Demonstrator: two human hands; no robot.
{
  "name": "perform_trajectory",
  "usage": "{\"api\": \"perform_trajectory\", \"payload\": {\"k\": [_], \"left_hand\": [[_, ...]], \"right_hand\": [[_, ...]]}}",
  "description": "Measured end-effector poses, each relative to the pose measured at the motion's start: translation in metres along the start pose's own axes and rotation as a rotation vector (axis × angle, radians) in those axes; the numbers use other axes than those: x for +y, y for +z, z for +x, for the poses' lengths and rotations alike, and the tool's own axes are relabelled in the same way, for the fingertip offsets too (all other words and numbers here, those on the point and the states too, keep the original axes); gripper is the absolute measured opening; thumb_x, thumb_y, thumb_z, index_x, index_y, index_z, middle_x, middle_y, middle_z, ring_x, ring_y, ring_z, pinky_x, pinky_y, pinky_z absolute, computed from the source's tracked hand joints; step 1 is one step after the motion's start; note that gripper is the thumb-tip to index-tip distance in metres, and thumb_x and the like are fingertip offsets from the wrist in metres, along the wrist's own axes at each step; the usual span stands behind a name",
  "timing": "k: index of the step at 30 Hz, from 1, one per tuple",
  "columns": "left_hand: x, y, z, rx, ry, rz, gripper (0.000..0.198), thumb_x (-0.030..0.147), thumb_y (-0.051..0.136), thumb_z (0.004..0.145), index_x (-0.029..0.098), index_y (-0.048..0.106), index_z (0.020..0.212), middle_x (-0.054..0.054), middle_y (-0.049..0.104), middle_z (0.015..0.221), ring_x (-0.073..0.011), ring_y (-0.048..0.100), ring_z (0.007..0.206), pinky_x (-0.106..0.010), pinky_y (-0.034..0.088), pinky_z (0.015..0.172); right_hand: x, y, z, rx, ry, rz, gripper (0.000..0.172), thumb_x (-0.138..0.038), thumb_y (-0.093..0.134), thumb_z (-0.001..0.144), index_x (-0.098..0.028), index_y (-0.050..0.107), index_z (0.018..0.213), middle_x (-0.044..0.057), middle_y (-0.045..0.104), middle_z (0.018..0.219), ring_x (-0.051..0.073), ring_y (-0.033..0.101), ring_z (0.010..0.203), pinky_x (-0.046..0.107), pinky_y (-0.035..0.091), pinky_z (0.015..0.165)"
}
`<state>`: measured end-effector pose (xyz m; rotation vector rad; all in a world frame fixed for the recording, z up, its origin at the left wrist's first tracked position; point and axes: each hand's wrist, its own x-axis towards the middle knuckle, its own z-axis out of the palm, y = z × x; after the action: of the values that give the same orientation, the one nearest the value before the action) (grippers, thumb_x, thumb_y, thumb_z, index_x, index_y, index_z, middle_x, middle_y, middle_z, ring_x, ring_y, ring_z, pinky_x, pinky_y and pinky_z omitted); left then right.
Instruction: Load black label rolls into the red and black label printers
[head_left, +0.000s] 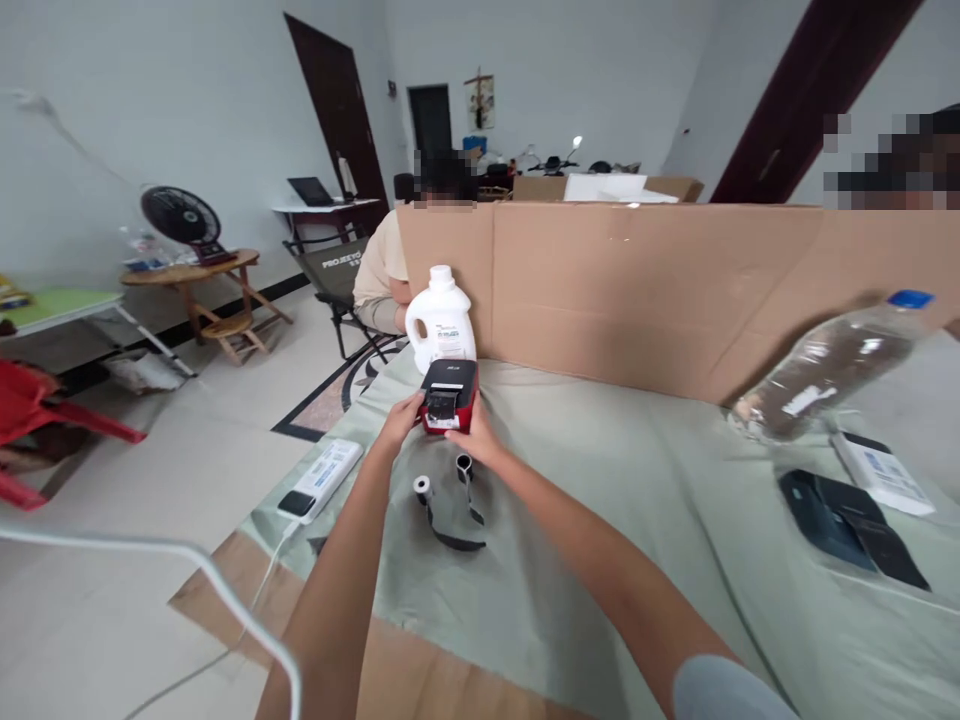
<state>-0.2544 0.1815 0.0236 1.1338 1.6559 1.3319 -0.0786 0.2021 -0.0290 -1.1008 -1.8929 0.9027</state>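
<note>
Both hands grip a small red and black portable printer near the far edge of the cloth. My left hand is closed on its left side, and my right hand holds the lower right corner. A dark strip shows at the printer's front. Right behind it stands a white jug with a handle and cap. Closer to me, a white-cored roll and a dark roll lie on the cloth, each trailing a black strip.
A white power strip with a cable lies at the left table edge. A cardboard partition runs along the back, with a person seated beyond it. To the right are a large plastic bottle and a dark device.
</note>
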Motion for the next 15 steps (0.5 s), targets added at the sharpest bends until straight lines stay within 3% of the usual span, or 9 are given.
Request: {"api": "perform_trajectory", "payload": {"k": [3,6,10,13,15], "left_hand": [[-0.002,-0.001,-0.007,-0.066,-0.045,-0.045,0.052,0.052,0.069,0.084,0.010,0.072,0.114,-0.009,0.077,0.097,-0.0212,0.071,0.087,-0.036,0.059,0.082],[0.011,0.011,-0.018,-0.081,0.001,-0.012,0.051,0.050,0.068,0.085,0.013,0.072,0.119,-0.007,0.077,0.106,-0.0254,0.071,0.097,-0.038,0.059,0.087],[0.050,0.055,-0.068,-0.134,0.245,0.066,0.050,0.050,0.063,0.089,0.016,0.072,0.124,-0.006,0.076,0.116,-0.0313,0.067,0.115,-0.041,0.055,0.097],[0.071,0.102,-0.130,-0.223,0.358,0.102,0.048,0.045,0.057,0.094,0.022,0.065,0.135,-0.004,0.071,0.128,-0.0289,0.066,0.119,-0.042,0.051,0.105],[0.071,0.132,-0.173,-0.308,0.368,0.097,0.047,0.043,0.054,0.097,0.024,0.061,0.140,-0.003,0.068,0.133,-0.0269,0.068,0.117,-0.041,0.051,0.106]], "right_hand": [[0.001,0.007,-0.005,0.156,0.040,-0.003,0.095,-0.026,0.071,0.079,-0.014,0.019,0.158,0.019,0.041,0.156,0.034,0.039,0.144,0.049,0.032,0.119],[-0.004,-0.018,-0.024,0.207,-0.017,0.001,0.085,-0.024,0.065,0.083,-0.015,0.023,0.156,0.017,0.051,0.147,0.030,0.048,0.136,0.046,0.035,0.117],[-0.014,-0.087,-0.079,0.338,-0.118,-0.023,0.076,-0.032,0.059,0.090,-0.021,0.023,0.156,0.016,0.051,0.145,0.029,0.048,0.135,0.047,0.037,0.115],[-0.013,-0.149,-0.146,0.380,-0.135,-0.080,0.071,-0.038,0.054,0.095,-0.023,0.020,0.156,0.017,0.044,0.151,0.030,0.046,0.137,0.048,0.039,0.114],[-0.007,-0.182,-0.195,0.379,-0.124,-0.163,0.068,-0.040,0.052,0.096,-0.022,0.022,0.155,0.017,0.042,0.152,0.032,0.044,0.138,0.053,0.038,0.114]]}}
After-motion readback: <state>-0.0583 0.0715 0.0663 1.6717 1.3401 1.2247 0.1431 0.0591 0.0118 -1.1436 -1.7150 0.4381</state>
